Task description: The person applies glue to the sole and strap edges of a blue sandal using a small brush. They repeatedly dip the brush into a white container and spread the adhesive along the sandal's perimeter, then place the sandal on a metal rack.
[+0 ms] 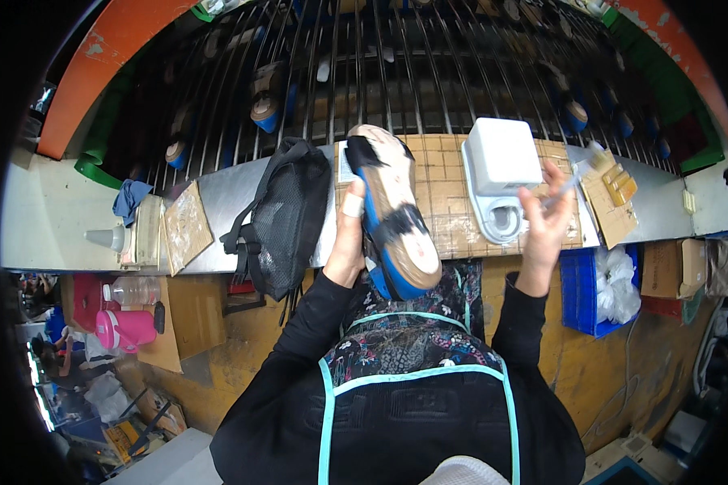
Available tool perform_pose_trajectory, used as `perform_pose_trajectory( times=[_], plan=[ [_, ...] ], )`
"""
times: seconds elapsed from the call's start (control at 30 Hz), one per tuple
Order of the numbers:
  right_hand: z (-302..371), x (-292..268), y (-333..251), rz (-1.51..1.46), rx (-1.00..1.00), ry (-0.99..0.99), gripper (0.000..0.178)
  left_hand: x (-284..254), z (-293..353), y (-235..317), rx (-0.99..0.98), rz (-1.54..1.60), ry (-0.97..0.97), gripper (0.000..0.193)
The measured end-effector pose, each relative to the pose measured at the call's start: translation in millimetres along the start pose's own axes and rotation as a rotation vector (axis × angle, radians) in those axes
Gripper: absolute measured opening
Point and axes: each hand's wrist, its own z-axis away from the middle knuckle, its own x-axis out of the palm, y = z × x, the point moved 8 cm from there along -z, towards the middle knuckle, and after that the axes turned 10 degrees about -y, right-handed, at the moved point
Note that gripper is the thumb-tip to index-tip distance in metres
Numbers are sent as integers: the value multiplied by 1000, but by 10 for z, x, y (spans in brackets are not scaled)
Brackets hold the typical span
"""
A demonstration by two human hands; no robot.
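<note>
My left hand (pixel 348 234) is closed round the side of a sandal (pixel 403 212), its thumb along the edge. The sandal has black straps, a cream insole and a blue sole, and is tilted over the table's front edge. My right hand (pixel 547 222) is raised at the right of a white box-shaped dispenser (pixel 503 153) with a round cup (pixel 505 220) in its base. Between the right fingers is a thin pale stick (pixel 565 190), pointing up and right; motion smears it, so its kind and tip are unclear.
A black mesh bag (pixel 285 218) lies left of the cardboard mat (pixel 445 194). Behind runs a roller conveyor (pixel 340 81) carrying several blue-soled shoes (pixel 264 111). Yellow blocks (pixel 620 186) sit on cardboard at right. A blue crate (pixel 578 291) with plastic bags stands below the table.
</note>
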Motion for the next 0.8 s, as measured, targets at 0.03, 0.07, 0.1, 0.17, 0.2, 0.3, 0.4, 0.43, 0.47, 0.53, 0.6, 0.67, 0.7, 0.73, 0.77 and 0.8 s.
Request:
perform_pose_trajectory(
  times=[0.03,0.07,0.1,0.17,0.2,0.3,0.4,0.43,0.47,0.53,0.6,0.67,0.7,0.73,0.77,0.8],
  plan=[
    [40,-227,94,-46,69,69,57,24,-68,-103,-3,224,-49,68],
    [76,-449,172,-78,118,111,55,6,-200,-241,-69,463,-44,74],
    [125,-637,227,-101,142,146,54,78,-343,-311,-136,724,-184,61],
    [247,-944,310,-114,145,217,49,232,-562,-471,-291,757,-475,64],
    [326,-1068,373,-99,186,253,47,160,-724,-520,-217,824,-432,59],
    [547,-1303,504,-101,245,328,43,90,-1226,-544,-105,790,-622,51],
    [616,-1346,514,-99,198,288,21,-186,-1779,-749,-83,765,-370,51],
    [623,-1354,531,-94,222,293,21,-305,-1917,-808,-74,683,-251,52],
    [608,-1336,511,-97,208,274,20,-365,-2018,-855,-92,661,-193,53],
    [553,-1291,470,-68,240,244,25,-351,-2126,-849,-82,680,-229,55],
    [393,-1166,359,-84,202,160,30,-349,-2118,-835,-62,651,-181,57],
    [215,-1006,169,-66,143,63,32,-263,-2022,-787,-30,617,-174,59],
    [105,-896,82,-58,106,23,33,-195,-1950,-763,-19,600,-180,60],
    [-4,-777,-12,-50,60,-14,35,-117,-1876,-729,-3,571,-193,61],
    [-109,-652,-115,-37,7,-51,37,-28,-1799,-700,6,549,-211,62],
    [-210,-514,-201,-25,-12,-125,43,53,-1711,-668,16,522,-229,63]
  ],
)
